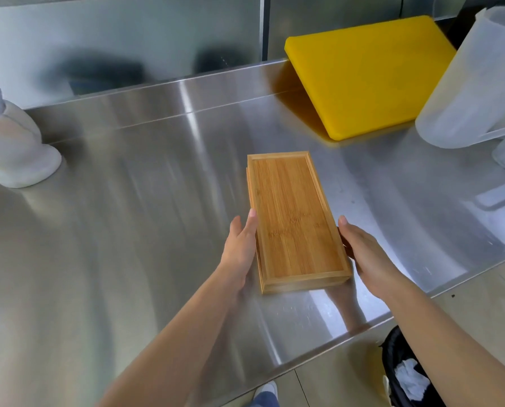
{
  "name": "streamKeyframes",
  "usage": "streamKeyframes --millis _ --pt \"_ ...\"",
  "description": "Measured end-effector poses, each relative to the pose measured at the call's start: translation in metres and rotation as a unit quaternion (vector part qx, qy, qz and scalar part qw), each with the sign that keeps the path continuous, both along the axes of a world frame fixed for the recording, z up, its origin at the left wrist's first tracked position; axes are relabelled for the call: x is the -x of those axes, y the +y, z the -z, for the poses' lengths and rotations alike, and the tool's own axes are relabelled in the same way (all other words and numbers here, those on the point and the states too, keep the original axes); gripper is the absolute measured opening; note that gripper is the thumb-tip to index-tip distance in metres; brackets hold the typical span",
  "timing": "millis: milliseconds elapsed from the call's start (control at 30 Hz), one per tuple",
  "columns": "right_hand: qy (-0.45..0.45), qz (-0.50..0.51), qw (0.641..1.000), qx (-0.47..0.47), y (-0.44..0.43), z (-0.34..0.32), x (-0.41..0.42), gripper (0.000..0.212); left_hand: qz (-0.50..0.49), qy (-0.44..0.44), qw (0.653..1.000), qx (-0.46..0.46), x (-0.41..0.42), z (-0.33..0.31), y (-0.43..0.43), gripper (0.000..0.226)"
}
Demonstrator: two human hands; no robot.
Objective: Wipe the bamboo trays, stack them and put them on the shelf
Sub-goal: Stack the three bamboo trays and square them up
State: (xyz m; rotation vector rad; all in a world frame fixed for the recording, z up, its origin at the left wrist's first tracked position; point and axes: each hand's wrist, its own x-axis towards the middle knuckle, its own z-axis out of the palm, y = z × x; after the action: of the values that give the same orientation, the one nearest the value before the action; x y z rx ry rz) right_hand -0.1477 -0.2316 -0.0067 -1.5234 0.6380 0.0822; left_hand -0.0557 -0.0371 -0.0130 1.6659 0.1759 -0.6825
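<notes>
A stack of bamboo trays [296, 221] sits near the front edge of a steel worktable [128, 230], a second tray's edge showing just under the top one along the left side and near end, so the stacking looks done. The left hand [241, 251] lies flat against the stack's left side, fingers extended, and the right hand [362, 254] cups the right side, fingers curled at the lower edge; both press in on the stack, which seems to rest on the table, though a slight lift cannot be ruled out. No cloth is in sight, suggesting wiping is finished; carrying the stack to a shelf remains, and no shelf is visible. Beyond stand a yellow cutting board [368, 74] leaning on the back wall, a translucent pitcher [477, 80] at right, and a bin [406, 374] on the floor.
</notes>
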Motion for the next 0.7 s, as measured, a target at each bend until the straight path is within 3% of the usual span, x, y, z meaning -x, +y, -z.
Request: streamKeyframes --millis 167,367,700 --pt "0.002 -0.031 0.999 -0.016 -0.01 -0.002 -0.027 0.047 0.022 -0.001 0.999 0.044 -0.031 -0.002 -0.015 0.072" --pt "0.02 -0.09 0.996 -0.004 -0.017 -0.007 -0.064 0.072 0.034 -0.018 0.997 0.067 -0.052 -0.003 -0.032 0.074" --pt "0.008 -0.102 0.995 -0.001 -0.029 -0.011 -0.123 0.063 -0.01 0.003 0.995 0.102 -0.085 0.001 -0.052 0.087"
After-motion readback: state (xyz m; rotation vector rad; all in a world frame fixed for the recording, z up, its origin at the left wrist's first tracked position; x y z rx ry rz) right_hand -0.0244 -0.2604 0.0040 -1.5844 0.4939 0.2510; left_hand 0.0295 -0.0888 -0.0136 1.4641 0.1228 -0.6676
